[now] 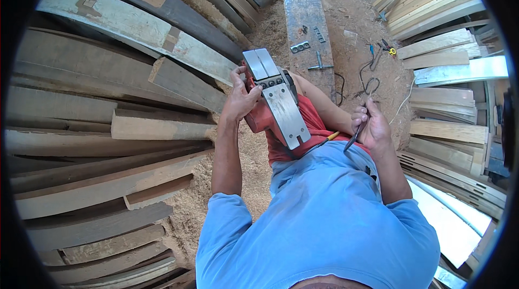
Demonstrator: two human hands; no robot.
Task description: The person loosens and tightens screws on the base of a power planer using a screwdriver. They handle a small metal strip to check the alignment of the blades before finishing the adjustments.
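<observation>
An electric hand planer [286, 116], with a red body, rests upside down on my lap, its metal sole facing up. Bolts [270, 82] show across the slot between the sole's two plates. My left hand [241, 96] is wrapped round the planer's side at the far end, thumb near the bolts. Near my right thigh, my right hand [373, 124] is closed round a slim dark tool [352, 140] that tapers toward my lap; its kind is unclear. A yellow-and-black handle [328, 138] lies on my lap between the planer and that hand.
A long worn plank [305, 5] ahead carries a metal bar with holes [300, 47], a T-shaped tool [319, 62] and small parts. Dark cord [372, 65] and yellow-handled scissors [392, 51] lie on the sawdust-covered ground. Stacked boards [70, 105] flank me on both sides.
</observation>
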